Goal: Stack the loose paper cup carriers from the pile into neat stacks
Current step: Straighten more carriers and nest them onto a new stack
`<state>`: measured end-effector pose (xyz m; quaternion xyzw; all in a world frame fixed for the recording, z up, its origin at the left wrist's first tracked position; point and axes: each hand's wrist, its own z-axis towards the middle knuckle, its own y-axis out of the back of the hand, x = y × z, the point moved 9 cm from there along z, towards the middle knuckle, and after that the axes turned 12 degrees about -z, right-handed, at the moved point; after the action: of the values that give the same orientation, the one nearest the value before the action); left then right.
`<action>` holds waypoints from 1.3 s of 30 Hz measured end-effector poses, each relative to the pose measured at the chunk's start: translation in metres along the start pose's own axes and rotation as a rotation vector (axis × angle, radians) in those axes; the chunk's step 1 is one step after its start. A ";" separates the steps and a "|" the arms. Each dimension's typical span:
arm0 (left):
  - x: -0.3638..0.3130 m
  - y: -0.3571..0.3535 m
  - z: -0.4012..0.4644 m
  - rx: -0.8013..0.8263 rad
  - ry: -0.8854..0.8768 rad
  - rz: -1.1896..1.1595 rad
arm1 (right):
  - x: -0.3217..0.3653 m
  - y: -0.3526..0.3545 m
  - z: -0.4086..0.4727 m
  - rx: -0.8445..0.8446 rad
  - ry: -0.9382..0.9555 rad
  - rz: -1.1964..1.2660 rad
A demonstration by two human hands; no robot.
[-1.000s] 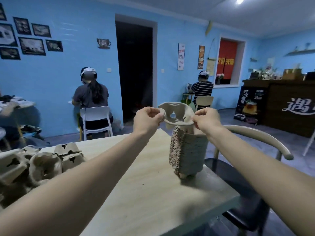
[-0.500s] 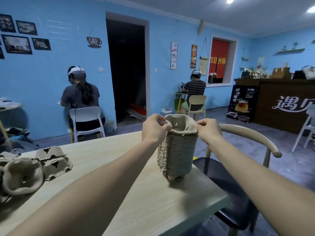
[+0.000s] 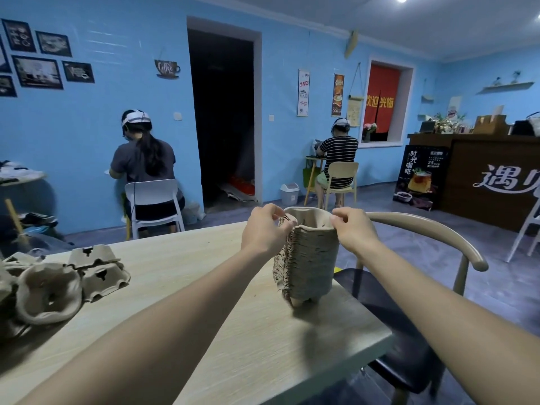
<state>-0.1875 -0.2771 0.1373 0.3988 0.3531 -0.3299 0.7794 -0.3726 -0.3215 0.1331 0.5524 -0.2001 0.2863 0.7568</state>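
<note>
While both hands pinch the top carrier at the stack, left hand and right hand should press evenly, nesting it square; loose carriers wait far left of the stack on the table.

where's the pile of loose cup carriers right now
In the head view the loose pile lies at the table's far left edge, well left of the tall stack that both hands grip at its top.
</note>
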 end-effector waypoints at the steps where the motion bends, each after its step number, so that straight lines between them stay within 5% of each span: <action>1: 0.002 0.004 -0.002 0.004 -0.010 0.009 | 0.004 0.001 -0.002 -0.017 0.007 -0.020; 10: 0.051 0.068 -0.050 0.000 -0.011 0.128 | 0.082 -0.020 -0.043 -0.113 0.249 -0.137; 27: 0.210 0.205 -0.121 -0.078 0.258 0.316 | 0.147 -0.238 -0.122 0.333 0.334 -0.102; 39: 0.263 0.228 -0.094 -0.187 0.299 0.351 | 0.150 -0.317 -0.103 0.389 0.404 -0.280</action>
<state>0.1067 -0.1518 -0.0285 0.4248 0.4184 -0.0927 0.7974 -0.0533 -0.2636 -0.0349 0.6410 0.0910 0.3164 0.6934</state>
